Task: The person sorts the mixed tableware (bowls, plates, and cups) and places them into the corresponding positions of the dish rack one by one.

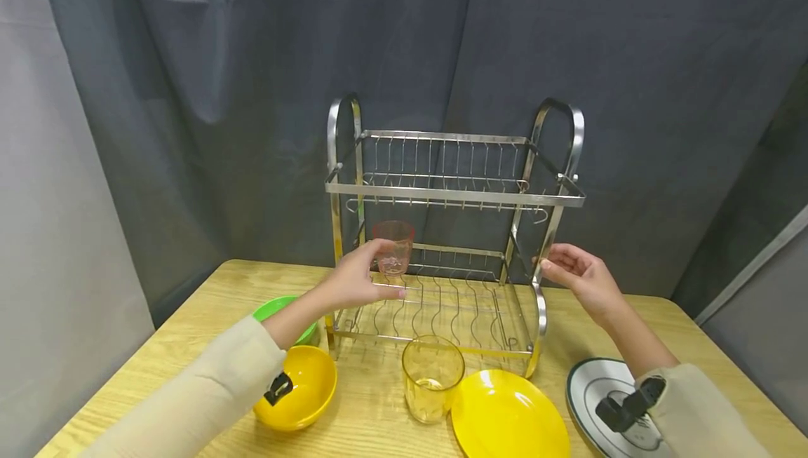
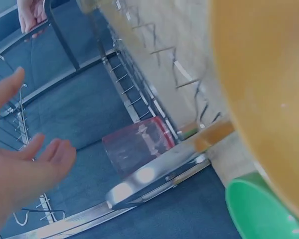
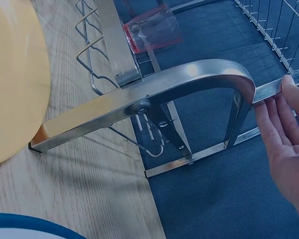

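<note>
A two-tier metal dish rack (image 1: 454, 196) stands on the wooden table. On its lower tier, toward the left, sits a clear pinkish cup (image 1: 398, 256) with a red rim. My left hand (image 1: 353, 279) reaches in front of that tier, thumb and fingers spread. The left wrist view shows the hand (image 2: 27, 172) apart from the cup (image 2: 139, 144), holding nothing. At the rack's right side, my right hand (image 1: 583, 283) pinches the front upright between thumb and fingers; the right wrist view shows its thumb lying on the metal bar (image 3: 269, 90).
Before the rack stand a clear yellow glass (image 1: 431, 391) and a yellow plate (image 1: 513, 419). A white plate (image 1: 583, 395) with a dark rim lies under the right forearm. By the left forearm are a yellow bowl (image 1: 312, 381) and a green bowl (image 1: 273, 306). A dark curtain (image 1: 252, 93) hangs behind.
</note>
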A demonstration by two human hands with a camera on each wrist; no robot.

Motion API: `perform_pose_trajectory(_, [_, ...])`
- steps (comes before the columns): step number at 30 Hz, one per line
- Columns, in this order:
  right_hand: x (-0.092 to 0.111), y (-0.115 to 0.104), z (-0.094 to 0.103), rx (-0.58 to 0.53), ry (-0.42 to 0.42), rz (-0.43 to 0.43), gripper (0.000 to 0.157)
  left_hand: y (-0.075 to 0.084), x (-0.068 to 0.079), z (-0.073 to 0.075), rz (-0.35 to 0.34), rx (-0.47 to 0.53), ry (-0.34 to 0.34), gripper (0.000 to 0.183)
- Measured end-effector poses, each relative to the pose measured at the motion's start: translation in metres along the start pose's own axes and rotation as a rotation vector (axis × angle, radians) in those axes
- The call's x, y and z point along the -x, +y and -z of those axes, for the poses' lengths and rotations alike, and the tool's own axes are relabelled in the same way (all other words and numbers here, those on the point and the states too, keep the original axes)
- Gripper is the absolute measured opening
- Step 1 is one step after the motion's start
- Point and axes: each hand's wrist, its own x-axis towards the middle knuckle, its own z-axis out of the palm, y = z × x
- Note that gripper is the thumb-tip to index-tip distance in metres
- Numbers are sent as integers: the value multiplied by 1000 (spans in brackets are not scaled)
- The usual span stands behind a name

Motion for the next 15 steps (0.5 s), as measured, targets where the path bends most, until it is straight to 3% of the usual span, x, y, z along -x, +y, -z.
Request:
perform_pose_trajectory(7, [-1, 0, 0, -9, 0, -4, 19, 0, 20, -11, -111, 117, -157, 77])
perform_pose_trajectory(15, [-1, 1, 0, 8, 0, -9, 20, 6, 35, -26, -126, 199, -262, 79])
